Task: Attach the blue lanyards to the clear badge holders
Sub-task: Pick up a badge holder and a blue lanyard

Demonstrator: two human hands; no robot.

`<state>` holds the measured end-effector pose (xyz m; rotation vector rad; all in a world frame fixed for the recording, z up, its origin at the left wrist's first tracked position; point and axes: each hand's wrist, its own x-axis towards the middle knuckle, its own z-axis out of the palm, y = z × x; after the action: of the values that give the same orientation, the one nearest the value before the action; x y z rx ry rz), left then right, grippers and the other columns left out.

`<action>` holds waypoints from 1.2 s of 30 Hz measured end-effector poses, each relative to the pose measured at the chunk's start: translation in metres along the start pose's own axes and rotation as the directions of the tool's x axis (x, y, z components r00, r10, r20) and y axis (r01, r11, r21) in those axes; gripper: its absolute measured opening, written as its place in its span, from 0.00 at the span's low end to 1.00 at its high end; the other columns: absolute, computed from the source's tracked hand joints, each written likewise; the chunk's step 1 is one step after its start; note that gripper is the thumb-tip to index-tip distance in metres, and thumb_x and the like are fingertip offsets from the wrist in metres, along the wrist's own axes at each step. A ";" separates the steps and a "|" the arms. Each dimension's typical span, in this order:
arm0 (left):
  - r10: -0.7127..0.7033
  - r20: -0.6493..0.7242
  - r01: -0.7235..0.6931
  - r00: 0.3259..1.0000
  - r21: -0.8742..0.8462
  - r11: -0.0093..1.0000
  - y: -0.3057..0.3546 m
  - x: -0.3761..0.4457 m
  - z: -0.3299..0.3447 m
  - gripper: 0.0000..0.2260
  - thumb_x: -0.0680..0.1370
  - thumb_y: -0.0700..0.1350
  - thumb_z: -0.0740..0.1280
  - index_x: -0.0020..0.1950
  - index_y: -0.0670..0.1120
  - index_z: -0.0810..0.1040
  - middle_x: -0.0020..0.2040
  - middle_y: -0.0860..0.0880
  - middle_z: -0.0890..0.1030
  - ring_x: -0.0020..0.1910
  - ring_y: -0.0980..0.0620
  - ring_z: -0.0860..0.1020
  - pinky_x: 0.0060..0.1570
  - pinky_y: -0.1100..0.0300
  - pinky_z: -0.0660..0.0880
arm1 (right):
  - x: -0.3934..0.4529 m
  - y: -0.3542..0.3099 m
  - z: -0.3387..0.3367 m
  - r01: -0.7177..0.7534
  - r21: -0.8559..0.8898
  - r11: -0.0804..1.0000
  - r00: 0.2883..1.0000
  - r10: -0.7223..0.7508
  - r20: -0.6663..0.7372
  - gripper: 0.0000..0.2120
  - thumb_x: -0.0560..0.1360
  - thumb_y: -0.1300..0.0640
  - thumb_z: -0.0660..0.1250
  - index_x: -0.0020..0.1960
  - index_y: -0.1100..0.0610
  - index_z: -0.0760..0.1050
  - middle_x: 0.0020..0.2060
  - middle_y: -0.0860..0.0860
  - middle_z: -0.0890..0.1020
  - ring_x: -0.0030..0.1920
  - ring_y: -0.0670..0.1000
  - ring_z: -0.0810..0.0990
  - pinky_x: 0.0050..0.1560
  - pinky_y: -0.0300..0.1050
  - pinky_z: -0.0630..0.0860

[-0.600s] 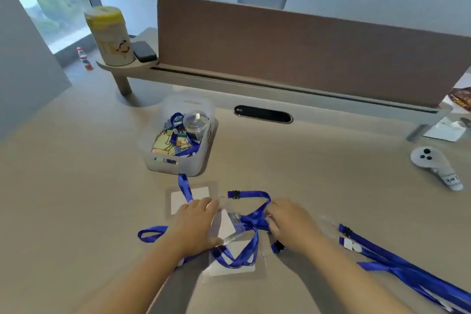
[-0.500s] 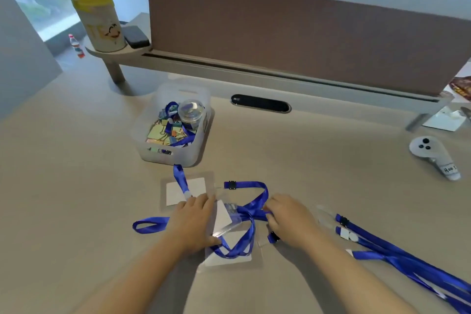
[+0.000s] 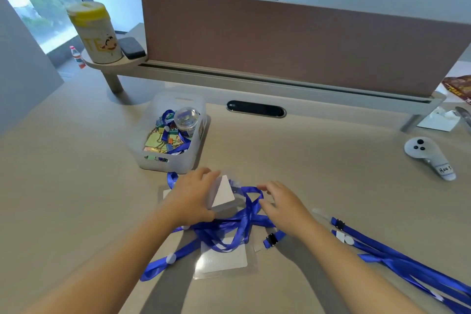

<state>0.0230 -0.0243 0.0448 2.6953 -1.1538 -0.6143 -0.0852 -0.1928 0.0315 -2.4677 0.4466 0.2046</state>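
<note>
My left hand (image 3: 193,196) grips a clear badge holder (image 3: 224,195) with a white card inside and tilts it up off the desk. A blue lanyard (image 3: 244,222) loops in a tangle between my hands and over a second clear badge holder (image 3: 224,259) lying flat nearer to me. My right hand (image 3: 283,205) hovers over the lanyard loop with its fingers spread, touching the strap. A third holder (image 3: 163,192) peeks out from under my left hand. More blue lanyards (image 3: 397,260) lie in a bundle at the right.
A translucent bin (image 3: 170,135) of clips, a small cup and lanyards stands just beyond my left hand. A white controller (image 3: 428,158) lies at the right. A brown divider panel (image 3: 293,41) and shelf close off the back, with a yellow-lidded canister (image 3: 94,33) on it.
My left hand has lifted and tilted the badge holder away from the desk and moved toward the bin. The lanyard has bunched up between my hands, and my right hand has opened.
</note>
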 end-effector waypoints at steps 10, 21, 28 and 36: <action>0.368 -0.150 -0.292 0.918 0.372 0.881 0.028 -0.007 -0.105 0.40 0.69 0.49 0.71 0.72 0.54 0.48 0.74 0.51 0.57 0.73 0.51 0.53 0.67 0.61 0.39 | 0.011 -0.051 -0.053 -0.009 0.790 0.613 0.999 0.031 -0.013 0.19 0.81 0.54 0.48 0.68 0.53 0.67 0.65 0.47 0.72 0.69 0.49 0.65 0.67 0.43 0.58; 0.317 -0.160 -0.226 0.935 0.421 0.878 0.020 -0.005 -0.098 0.40 0.71 0.49 0.69 0.73 0.54 0.43 0.75 0.49 0.53 0.73 0.47 0.52 0.72 0.54 0.55 | 0.015 -0.056 -0.057 -0.022 0.839 0.544 1.000 0.007 0.022 0.13 0.78 0.64 0.54 0.38 0.58 0.71 0.31 0.54 0.75 0.28 0.47 0.72 0.29 0.34 0.69; 0.211 -0.203 -0.129 0.956 0.356 0.925 0.009 0.001 -0.083 0.39 0.71 0.50 0.68 0.73 0.53 0.45 0.76 0.50 0.53 0.74 0.48 0.52 0.73 0.54 0.52 | 0.016 -0.060 -0.059 0.024 0.555 0.831 0.997 0.018 -0.070 0.06 0.76 0.57 0.64 0.40 0.55 0.74 0.30 0.48 0.75 0.27 0.42 0.70 0.30 0.30 0.67; 0.117 -0.355 -0.205 0.928 -0.220 0.954 0.018 -0.002 -0.076 0.25 0.73 0.48 0.66 0.68 0.50 0.63 0.69 0.50 0.68 0.67 0.55 0.65 0.64 0.62 0.63 | 0.021 -0.075 -0.068 -0.064 0.754 0.654 0.997 0.077 0.018 0.08 0.75 0.61 0.64 0.37 0.58 0.75 0.28 0.50 0.77 0.18 0.40 0.69 0.21 0.30 0.66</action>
<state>0.0419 -0.0374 0.1193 2.3400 -1.1051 -0.2383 -0.0358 -0.1827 0.1217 -1.6170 0.5071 0.0114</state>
